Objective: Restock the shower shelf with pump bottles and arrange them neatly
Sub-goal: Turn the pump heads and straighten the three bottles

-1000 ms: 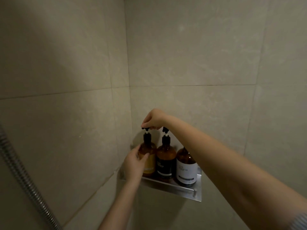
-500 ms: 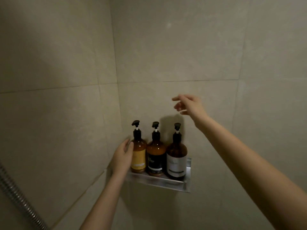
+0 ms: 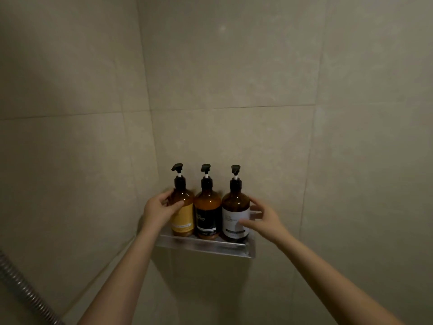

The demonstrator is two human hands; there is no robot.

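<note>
Three amber pump bottles stand upright in a row on a metal corner shelf [image 3: 206,250]. The left bottle [image 3: 184,216] has a yellow label, the middle bottle [image 3: 207,214] a black label, the right bottle [image 3: 235,215] a white label. All the black pump heads point left. My left hand [image 3: 158,211] wraps around the left side of the yellow-label bottle. My right hand [image 3: 262,220] is at the right side of the white-label bottle, thumb on its label and fingers spread behind it.
Beige tiled walls meet in a corner just left of the shelf. A ribbed metal shower hose [image 3: 25,292] runs diagonally across the lower left.
My right hand came down from above the pump heads to the white-label bottle's side. The left hand stays on the yellow-label bottle. The camera view shifted, so the shelf sits more central.
</note>
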